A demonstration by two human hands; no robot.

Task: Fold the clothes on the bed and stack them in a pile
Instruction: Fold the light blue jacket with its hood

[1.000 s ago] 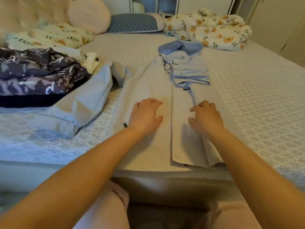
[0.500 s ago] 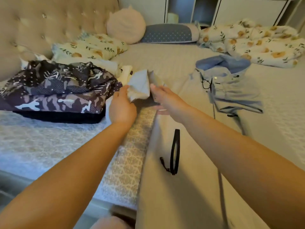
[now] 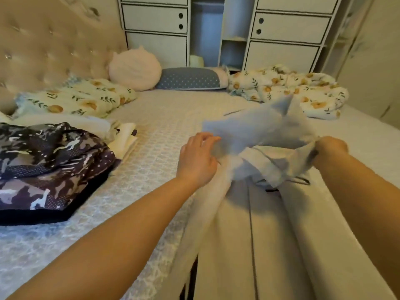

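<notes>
We're mid-fold on a long pale garment, laid lengthwise along the bed from the near edge toward the middle. Our left hand has fingers curled into the cloth at the garment's left edge, gripping a fold. Our right hand pinches the right side of the bunched, lifted far end, which is blurred, so the exact fold line is unclear. Both hands hold fabric, neither is spread wide.

Progress, as we judge it: partly done. A pile of dark patterned folded clothes sits by the bed's left edge, with cream folded pieces touching its far side. The pale garment is only folded lengthwise; it needs folding short and stacking on the pile. Can't tell if other clothes remain.

Floral bedding and pillows lie at the far edge.
</notes>
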